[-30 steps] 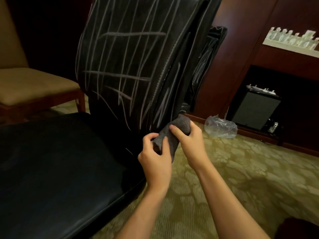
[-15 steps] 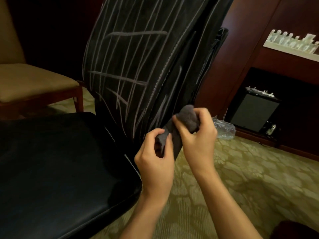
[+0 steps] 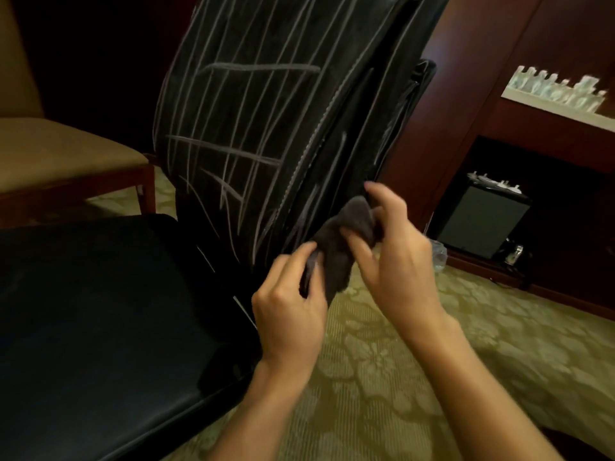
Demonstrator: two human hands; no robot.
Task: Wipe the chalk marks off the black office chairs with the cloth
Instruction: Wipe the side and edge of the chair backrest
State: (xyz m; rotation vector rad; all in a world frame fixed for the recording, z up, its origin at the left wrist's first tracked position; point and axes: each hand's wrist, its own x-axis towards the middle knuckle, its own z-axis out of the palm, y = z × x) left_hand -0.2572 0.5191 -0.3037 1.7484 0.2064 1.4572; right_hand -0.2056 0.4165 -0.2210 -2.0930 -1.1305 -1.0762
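Observation:
A black office chair fills the left and middle; its backrest (image 3: 266, 121) carries many white chalk lines, and its seat (image 3: 86, 311) looks dark and unmarked. A dark grey cloth (image 3: 339, 247) is bunched just in front of the backrest's lower right edge. My left hand (image 3: 289, 304) pinches the cloth's lower end. My right hand (image 3: 392, 257) holds its upper end with thumb and curled fingers. A second black chair back (image 3: 422, 78) shows behind the first, mostly hidden.
A tan upholstered wooden chair (image 3: 66, 154) stands at the left. Patterned green carpet (image 3: 399, 361) covers the floor. At the right are a dark wood cabinet with a shelf of clear bottles (image 3: 559, 91), a black box (image 3: 479, 221) and a clear plastic bag (image 3: 439, 257).
Both hands have risen with the cloth toward the backrest's lower right edge. The right hand's fingers have shifted on the cloth's upper end. The view has moved closer to the chair.

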